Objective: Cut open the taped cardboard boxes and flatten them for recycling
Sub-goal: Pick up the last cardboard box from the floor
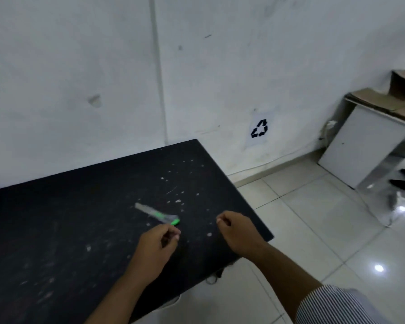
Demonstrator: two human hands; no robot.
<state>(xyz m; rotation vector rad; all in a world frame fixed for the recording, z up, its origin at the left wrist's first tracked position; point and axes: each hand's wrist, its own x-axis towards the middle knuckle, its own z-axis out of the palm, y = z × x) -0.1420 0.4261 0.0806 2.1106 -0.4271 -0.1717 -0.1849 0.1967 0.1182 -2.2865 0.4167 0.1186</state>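
A knife [158,215] lies on a speckled black table [80,218] beside a white wall [80,66].

A bare utility room with a recycling corner. A recycling sign [259,129] marks the scuffed white wall [80,66]; cardboard [381,102] lies stacked on a stand [365,146] over glossy floor tiles [313,230].

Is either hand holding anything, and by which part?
Nothing is held: the left hand and right hand are empty; the knife lies on the table.
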